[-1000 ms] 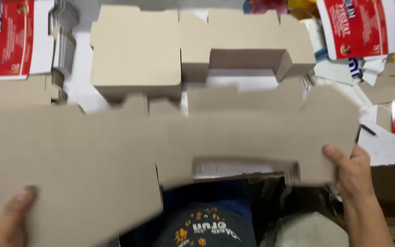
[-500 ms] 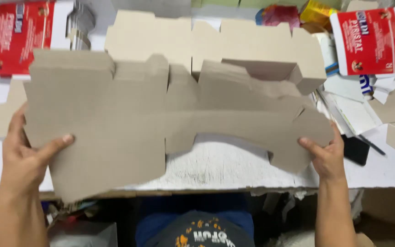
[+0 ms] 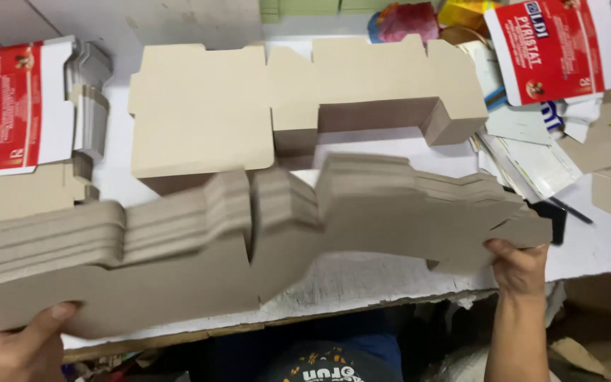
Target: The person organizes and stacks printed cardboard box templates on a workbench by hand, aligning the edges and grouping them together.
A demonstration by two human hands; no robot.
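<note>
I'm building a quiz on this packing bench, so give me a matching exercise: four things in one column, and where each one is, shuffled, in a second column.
Things:
1. fanned stack of cardboard blanks
2. flat stack of cardboard blanks
3. red and white printed carton
4. black pen

Places:
A. lying on the table, behind the held stack
B. top right corner of the bench
C. held between left hand and right hand
D. on the table by the right hand

Pairs: 1-C, 2-A, 3-B, 4-D
</note>
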